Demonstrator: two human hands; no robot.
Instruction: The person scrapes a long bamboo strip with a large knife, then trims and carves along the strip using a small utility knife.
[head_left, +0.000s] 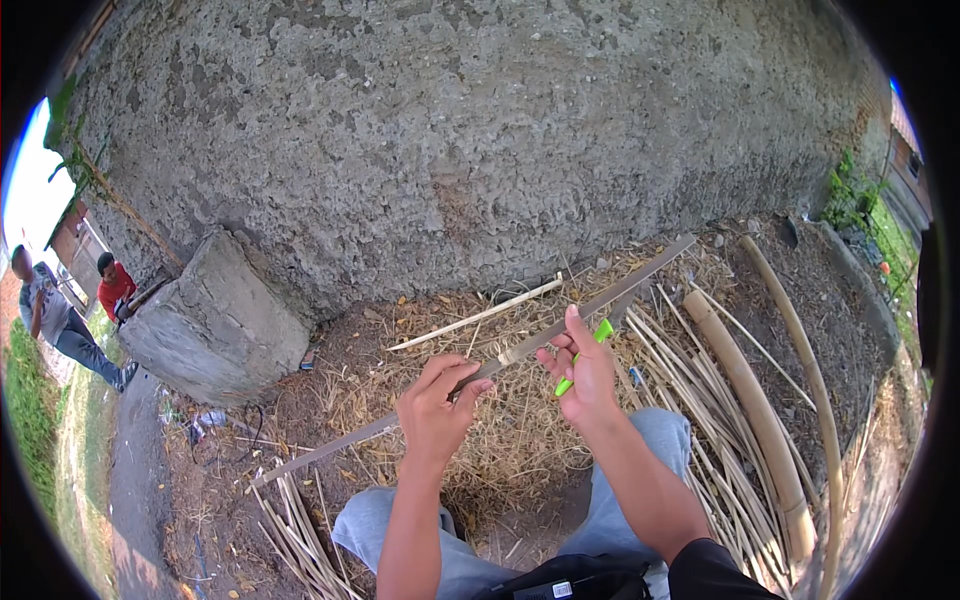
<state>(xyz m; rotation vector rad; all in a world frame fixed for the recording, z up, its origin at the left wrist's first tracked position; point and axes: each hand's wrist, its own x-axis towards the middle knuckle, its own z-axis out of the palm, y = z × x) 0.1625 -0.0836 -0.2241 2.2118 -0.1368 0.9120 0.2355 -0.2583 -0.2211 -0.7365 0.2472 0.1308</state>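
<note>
A long, thin bamboo strip [345, 440] slants across in front of me, from low on the left to high on the right. My left hand [437, 405] pinches it near its middle, where a pale, scraped-looking patch shows just to the right of the fingers. In my right hand [587, 378] is a knife [603, 331] with a bright green handle. Its grey blade points up and to the right, close beside the strip. The right thumb is raised against or very near the strip; whether it touches, I cannot tell.
Bamboo splits [700, 430] and thick bamboo poles [745, 400] lie on the right. More splits [300, 540] lie lower left. Shavings [500, 440] cover the ground between my knees. A rough wall [520, 140] rises ahead, a concrete block [215, 320] beside it. Two people [62, 315] are far left.
</note>
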